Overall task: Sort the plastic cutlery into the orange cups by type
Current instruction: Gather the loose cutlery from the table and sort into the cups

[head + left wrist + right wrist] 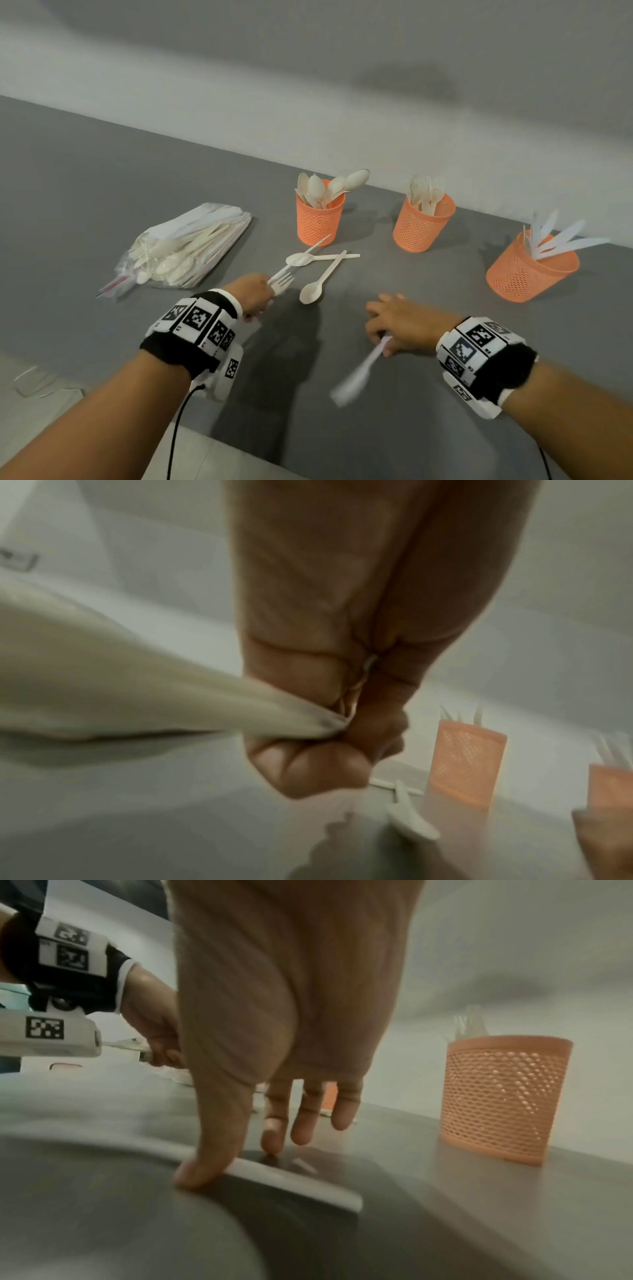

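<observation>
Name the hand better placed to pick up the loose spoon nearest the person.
Left. The left hand sits right beside that spoon, though it already grips a fork; the right hand is farther and holds a blurred utensil.

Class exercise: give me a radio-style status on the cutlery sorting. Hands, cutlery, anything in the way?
Left hand grips a fork. Right hand pinches a blurred white utensil. Two spoons loose on table. Nothing blocks the cups.

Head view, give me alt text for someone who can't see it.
Left hand grips a fork; right hand pinches a blurred white utensil. Three orange cups hold sorted cutlery; a bag lies left.
</observation>
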Demonstrator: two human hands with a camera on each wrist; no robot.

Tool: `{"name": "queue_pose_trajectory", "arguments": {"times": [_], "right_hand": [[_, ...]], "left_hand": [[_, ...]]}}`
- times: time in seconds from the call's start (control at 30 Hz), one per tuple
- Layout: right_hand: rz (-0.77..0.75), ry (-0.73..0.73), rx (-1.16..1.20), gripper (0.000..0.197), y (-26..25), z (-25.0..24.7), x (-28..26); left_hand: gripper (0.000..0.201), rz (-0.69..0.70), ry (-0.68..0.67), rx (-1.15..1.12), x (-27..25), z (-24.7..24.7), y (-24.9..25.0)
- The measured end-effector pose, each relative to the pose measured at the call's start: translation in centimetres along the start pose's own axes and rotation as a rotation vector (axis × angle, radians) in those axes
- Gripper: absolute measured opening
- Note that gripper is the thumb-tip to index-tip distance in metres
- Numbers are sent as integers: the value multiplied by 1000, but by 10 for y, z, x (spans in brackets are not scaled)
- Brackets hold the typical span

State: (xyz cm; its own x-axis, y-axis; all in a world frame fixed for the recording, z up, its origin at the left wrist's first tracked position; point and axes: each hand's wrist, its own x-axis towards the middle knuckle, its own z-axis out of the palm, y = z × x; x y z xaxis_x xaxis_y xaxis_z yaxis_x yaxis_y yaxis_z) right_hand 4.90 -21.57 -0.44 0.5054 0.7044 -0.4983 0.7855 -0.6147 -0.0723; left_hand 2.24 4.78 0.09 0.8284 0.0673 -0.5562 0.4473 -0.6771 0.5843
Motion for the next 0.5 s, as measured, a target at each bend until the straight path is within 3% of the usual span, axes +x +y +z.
{"name": "queue_pose_trajectory", "arguments": {"times": [0.07,0.13,0.2,0.27,0.4,0.5], "right_hand": [[29,-26,-23,11,3,-1,-1],[130,18,194,8,6,-5,-2],[208,168,421,15,10,-9,4],[228,297,476,21,17,-14,22],[224,348,442,54,12,-17,66],[255,372,242,42,3,-15,91]], "left_hand": [[19,-9,-45,-195,-2,3,6],[24,-16,-66,-344,-4,5,10],[26,-15,-66,-442,-5,7,11],[26,-7,-62,-505,-5,7,10],[25,-6,-35,-538,-4,5,6],[24,14,-24,-570,-7,4,4]]}}
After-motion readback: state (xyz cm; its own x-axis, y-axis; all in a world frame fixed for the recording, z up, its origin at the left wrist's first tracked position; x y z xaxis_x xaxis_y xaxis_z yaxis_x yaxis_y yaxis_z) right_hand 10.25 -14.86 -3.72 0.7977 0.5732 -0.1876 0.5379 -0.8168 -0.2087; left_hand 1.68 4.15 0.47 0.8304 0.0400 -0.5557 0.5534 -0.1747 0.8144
